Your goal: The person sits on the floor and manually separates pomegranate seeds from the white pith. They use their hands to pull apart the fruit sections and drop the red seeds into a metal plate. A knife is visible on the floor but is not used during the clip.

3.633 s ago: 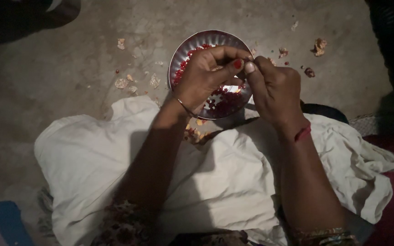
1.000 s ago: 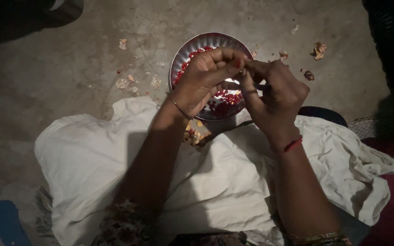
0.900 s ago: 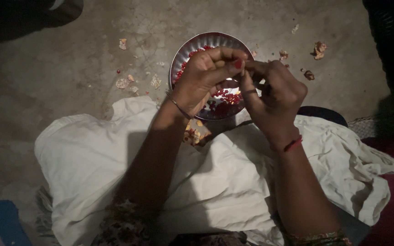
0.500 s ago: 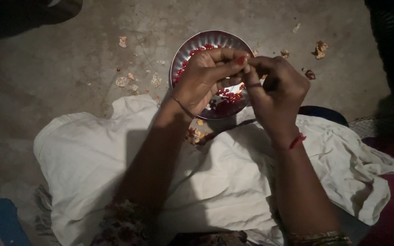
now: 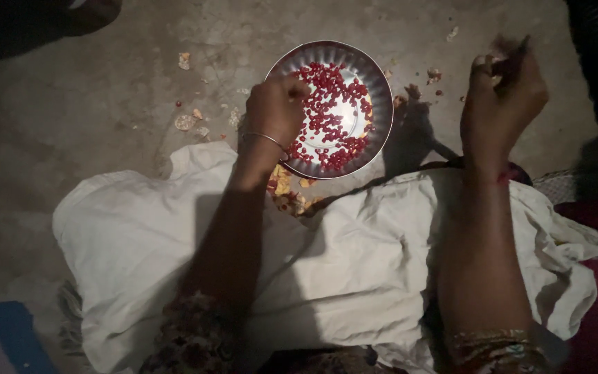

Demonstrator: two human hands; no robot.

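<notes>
Presently, the steel plate (image 5: 282, 64) rests on the concrete floor (image 5: 91, 104) just ahead of the white cloth (image 5: 340, 270) covering the lap, apparently so loosened red seeds (image 5: 330, 104) collect within reach; the left hand (image 5: 273, 111) lies curled at the plate's near-left rim, fingers together, touching the rim and the seeds beside it; the right hand (image 5: 501, 97) is raised well to the right, blurred, fingers pinched on a small dark scrap whose kind cannot be told; peel fragments (image 5: 187, 122) lie scattered about the floor.

Dim light — bare concrete floor (image 5: 105, 83)
</notes>
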